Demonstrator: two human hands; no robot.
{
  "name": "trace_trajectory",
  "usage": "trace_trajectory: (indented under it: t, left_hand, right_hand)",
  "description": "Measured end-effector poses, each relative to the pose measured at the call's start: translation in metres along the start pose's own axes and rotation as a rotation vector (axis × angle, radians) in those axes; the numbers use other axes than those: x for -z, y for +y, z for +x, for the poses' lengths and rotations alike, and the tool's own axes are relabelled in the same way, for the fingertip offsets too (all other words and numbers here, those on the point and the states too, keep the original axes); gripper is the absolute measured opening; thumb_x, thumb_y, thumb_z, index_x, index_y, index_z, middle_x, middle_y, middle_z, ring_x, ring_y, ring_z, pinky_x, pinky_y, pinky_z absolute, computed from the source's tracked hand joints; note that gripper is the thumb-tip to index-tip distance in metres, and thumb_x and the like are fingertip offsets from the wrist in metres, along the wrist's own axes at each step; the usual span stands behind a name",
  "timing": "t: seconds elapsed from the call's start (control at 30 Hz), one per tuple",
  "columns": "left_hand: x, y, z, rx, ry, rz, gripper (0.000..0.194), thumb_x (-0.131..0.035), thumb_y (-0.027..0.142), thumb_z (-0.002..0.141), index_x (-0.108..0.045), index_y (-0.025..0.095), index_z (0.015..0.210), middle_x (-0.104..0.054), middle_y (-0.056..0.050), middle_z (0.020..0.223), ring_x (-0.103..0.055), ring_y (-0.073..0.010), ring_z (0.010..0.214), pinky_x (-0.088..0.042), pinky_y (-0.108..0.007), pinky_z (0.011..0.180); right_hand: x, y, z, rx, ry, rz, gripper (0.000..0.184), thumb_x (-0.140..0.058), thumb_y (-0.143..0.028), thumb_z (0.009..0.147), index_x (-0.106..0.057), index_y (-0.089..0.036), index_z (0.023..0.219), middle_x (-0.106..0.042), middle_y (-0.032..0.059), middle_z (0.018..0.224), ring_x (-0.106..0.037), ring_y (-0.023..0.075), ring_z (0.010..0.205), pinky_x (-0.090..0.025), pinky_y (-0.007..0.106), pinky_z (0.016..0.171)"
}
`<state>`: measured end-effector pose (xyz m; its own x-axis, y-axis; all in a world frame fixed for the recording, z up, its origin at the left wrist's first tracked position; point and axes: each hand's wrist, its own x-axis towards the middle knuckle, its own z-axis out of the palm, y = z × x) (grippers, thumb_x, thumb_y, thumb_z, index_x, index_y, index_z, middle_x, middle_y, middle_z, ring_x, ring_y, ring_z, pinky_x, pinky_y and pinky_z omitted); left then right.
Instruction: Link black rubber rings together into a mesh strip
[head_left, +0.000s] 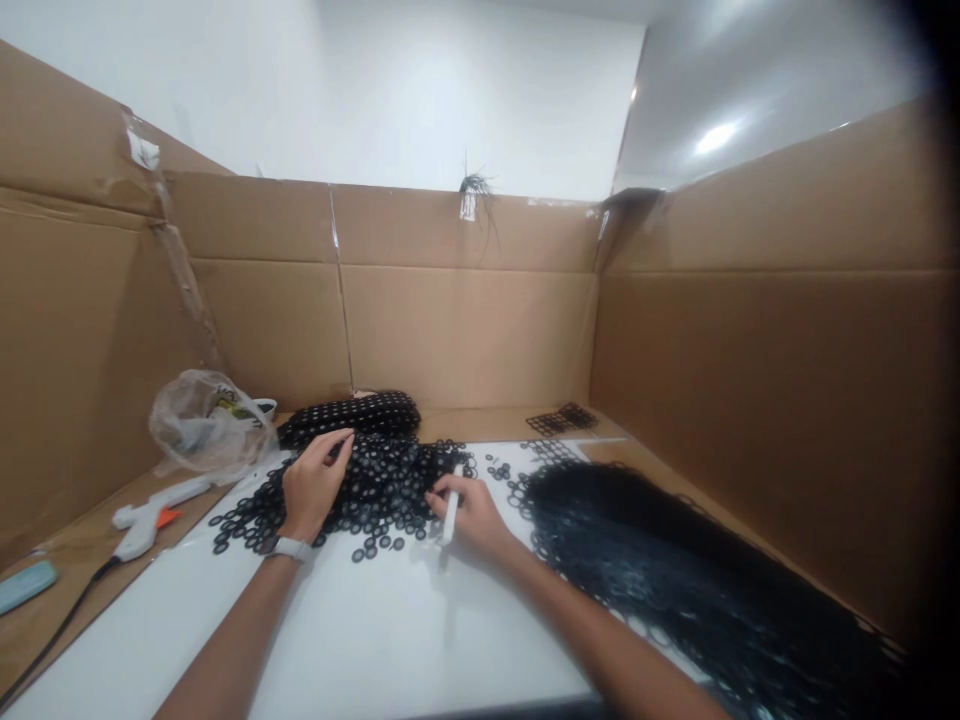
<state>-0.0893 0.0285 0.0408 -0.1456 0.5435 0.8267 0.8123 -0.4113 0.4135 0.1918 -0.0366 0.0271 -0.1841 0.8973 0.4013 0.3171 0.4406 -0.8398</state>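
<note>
A: What is seen, from the largest thing down?

B: The whole scene is walled in by a cardboard enclosure point(465, 310). A white sheet point(360, 640) is spread across the floor of it. On the right, a long mat of joined black rings point(675, 570) is laid over the sheet's edge.

A: And in the middle?

B: A heap of loose black rings point(375, 485) is piled at the far part of the sheet, with a black studded pouch point(352, 415) set just behind it. A crumpled plastic bag point(202, 420) is seen at the left, and a white glue gun point(154, 515) is laid near it.

A: How are the hands placed?

B: The left hand point(311, 485) is rested on the heap, fingers loosely bent, nothing clamped. A smartwatch point(291, 548) is worn at that wrist. The right hand point(469, 515) is closed around a white pen-like stick point(451, 515), held at the heap's right edge, tip pointed down at the sheet.
</note>
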Motion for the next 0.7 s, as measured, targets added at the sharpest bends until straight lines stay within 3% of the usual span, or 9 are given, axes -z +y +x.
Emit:
trace_trajectory:
  t: [0.17, 0.43, 0.57, 0.7]
  left_hand:
    - [0.005, 0.007, 0.001, -0.02, 0.094, -0.057, 0.034, -0.057, 0.048, 0.11, -0.078, 0.026, 0.126, -0.079, -0.004, 0.134, -0.074, -0.0198, 0.09, -0.057, -0.032, 0.089]
    - [0.008, 0.003, 0.006, 0.03, 0.193, -0.076, 0.037, -0.053, 0.048, 0.112, -0.072, 0.022, 0.13, -0.074, -0.01, 0.139, -0.074, -0.0173, 0.078, -0.058, -0.034, 0.083]
    - [0.005, -0.003, 0.005, 0.035, 0.11, -0.015, 0.037, -0.05, 0.046, 0.112, -0.071, 0.024, 0.133, -0.075, -0.008, 0.139, -0.075, -0.0203, 0.087, -0.057, -0.036, 0.091]
    - [-0.003, -0.014, 0.0, -0.009, -0.146, 0.067, 0.023, -0.062, 0.04, 0.104, -0.082, 0.031, 0.113, -0.081, -0.002, 0.125, -0.077, -0.024, 0.097, -0.056, -0.031, 0.083]
  right_hand:
    - [0.001, -0.001, 0.001, 0.037, 0.001, -0.032, 0.016, -0.07, -0.03, 0.094, -0.08, -0.019, 0.089, -0.075, 0.002, 0.079, -0.067, 0.0189, 0.072, -0.048, 0.027, 0.067]
    - [0.0, 0.003, 0.002, 0.033, -0.001, -0.042, 0.016, -0.071, -0.03, 0.094, -0.08, -0.019, 0.089, -0.073, 0.0013, 0.077, -0.064, 0.0178, 0.07, -0.047, 0.027, 0.066]
    - [0.0, 0.006, 0.002, 0.016, -0.021, -0.022, 0.016, -0.071, -0.032, 0.095, -0.08, -0.019, 0.091, -0.074, 0.0019, 0.078, -0.067, 0.0186, 0.071, -0.047, 0.027, 0.065]
    - [-0.001, 0.006, 0.001, -0.006, -0.031, -0.014, 0.016, -0.071, -0.034, 0.095, -0.08, -0.02, 0.094, -0.076, 0.0022, 0.079, -0.069, 0.0199, 0.071, -0.049, 0.027, 0.064]
